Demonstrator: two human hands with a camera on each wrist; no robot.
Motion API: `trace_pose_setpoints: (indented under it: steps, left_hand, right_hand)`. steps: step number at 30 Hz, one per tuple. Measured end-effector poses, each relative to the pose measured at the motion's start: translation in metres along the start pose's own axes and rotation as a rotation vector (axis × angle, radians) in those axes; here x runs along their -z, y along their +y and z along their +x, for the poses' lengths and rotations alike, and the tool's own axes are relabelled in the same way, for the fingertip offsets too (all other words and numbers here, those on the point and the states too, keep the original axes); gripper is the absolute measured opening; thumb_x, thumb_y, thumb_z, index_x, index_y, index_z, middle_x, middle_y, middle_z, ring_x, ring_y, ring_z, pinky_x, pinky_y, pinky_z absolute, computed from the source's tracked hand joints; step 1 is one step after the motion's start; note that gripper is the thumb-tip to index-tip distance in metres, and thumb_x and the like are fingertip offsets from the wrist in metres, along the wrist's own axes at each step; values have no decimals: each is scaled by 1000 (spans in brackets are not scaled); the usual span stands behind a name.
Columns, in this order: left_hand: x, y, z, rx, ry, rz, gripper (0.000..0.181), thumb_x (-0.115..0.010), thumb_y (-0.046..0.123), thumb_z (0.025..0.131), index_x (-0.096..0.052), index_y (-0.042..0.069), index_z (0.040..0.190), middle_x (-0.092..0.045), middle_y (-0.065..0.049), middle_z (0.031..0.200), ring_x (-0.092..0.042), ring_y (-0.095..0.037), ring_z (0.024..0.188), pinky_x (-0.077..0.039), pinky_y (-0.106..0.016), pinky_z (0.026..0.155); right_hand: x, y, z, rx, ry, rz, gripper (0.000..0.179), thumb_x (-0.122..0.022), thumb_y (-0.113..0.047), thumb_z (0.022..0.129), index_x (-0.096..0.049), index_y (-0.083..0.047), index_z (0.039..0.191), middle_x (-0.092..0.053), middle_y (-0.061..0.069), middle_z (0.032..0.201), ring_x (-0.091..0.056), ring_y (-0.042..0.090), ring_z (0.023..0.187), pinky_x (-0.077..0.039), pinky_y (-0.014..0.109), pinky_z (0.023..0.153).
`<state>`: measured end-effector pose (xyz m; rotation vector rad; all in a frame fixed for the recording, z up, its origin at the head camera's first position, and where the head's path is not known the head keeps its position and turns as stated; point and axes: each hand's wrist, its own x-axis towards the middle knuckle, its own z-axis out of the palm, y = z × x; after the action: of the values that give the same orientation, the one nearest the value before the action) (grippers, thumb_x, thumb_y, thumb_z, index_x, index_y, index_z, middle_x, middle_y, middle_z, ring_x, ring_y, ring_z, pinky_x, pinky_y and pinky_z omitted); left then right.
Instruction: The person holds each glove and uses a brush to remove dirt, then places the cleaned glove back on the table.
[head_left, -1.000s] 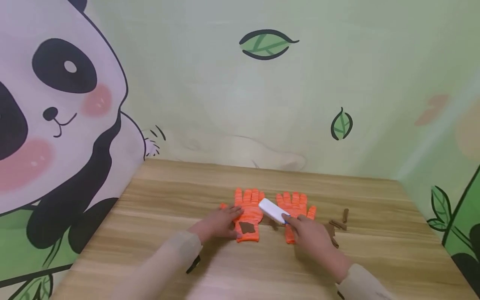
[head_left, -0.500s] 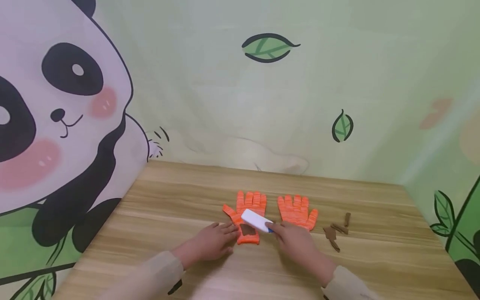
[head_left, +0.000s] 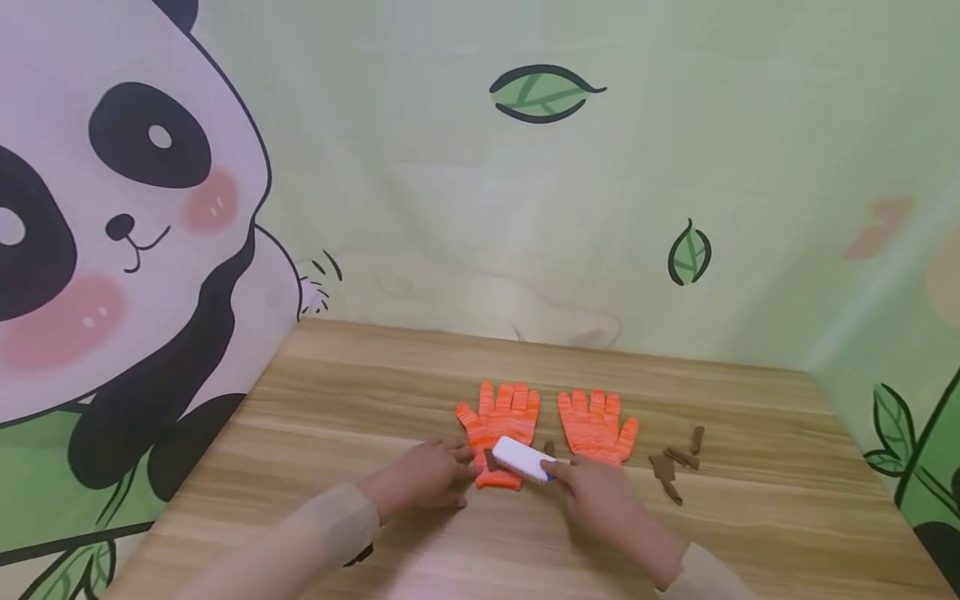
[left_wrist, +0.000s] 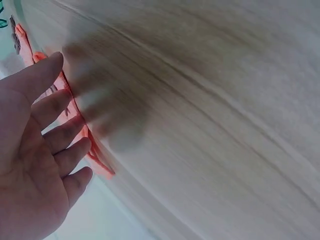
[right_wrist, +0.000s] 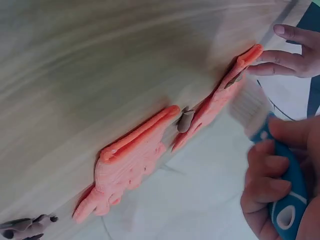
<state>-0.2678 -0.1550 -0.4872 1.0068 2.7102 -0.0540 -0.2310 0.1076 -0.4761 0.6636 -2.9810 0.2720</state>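
My right hand (head_left: 611, 500) grips a brush (right_wrist: 286, 175) by its blue handle. The brush's white head (head_left: 521, 459) is over the lower part of the left orange knit glove (head_left: 508, 421), partly covering a flat dark brown patch (head_left: 491, 460) there. My left hand (head_left: 426, 475) is at that glove's left edge, palm down, its fingers straight to slightly bent around nothing. To the right lies a second orange glove (head_left: 596, 425), its cuff hidden behind my right hand in the head view. A small brown piece (right_wrist: 185, 120) sits between the gloves.
Several brown scraps (head_left: 666, 467) lie on the wooden table (head_left: 360, 375) right of the gloves. Behind the table rises a pale green printed backdrop (head_left: 420, 192) with a panda figure on the left.
My right hand has carried the brush leftward from between the gloves and lowered it over the left glove's brown patch. My left hand has drawn back from that glove's palm to its edge.
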Motion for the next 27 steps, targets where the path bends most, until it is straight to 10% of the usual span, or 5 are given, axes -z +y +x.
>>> trace_pose_setpoints:
  steps: [10, 19, 27]
  left_hand:
    - [-2, 0, -1, 21, 7, 2, 49, -72, 35, 95, -63, 25, 142, -57, -4, 154, -51, -25, 145, -44, -47, 117]
    - [3, 1, -5, 29, 42, 78, 44, -71, 29, 95, -66, 27, 138, -64, -2, 146, -57, -23, 139, -48, -45, 113]
    - [2, 5, -4, 59, 11, -8, 44, -67, 25, 97, -64, 26, 141, -58, -3, 152, -53, -26, 144, -45, -50, 116]
  right_hand:
    - [-13, -19, 18, -2, -62, 17, 31, -70, -21, 97, -73, -22, 128, -75, 13, 107, -72, 26, 86, -57, 41, 61]
    - [7, -7, -3, -12, 7, 15, 28, -71, -17, 95, -77, -24, 121, -67, 2, 78, -49, 10, 60, -42, 28, 51]
    - [-12, -19, 16, 23, -31, 24, 29, -68, -21, 98, -74, -23, 127, -76, 16, 111, -73, 28, 87, -58, 43, 62]
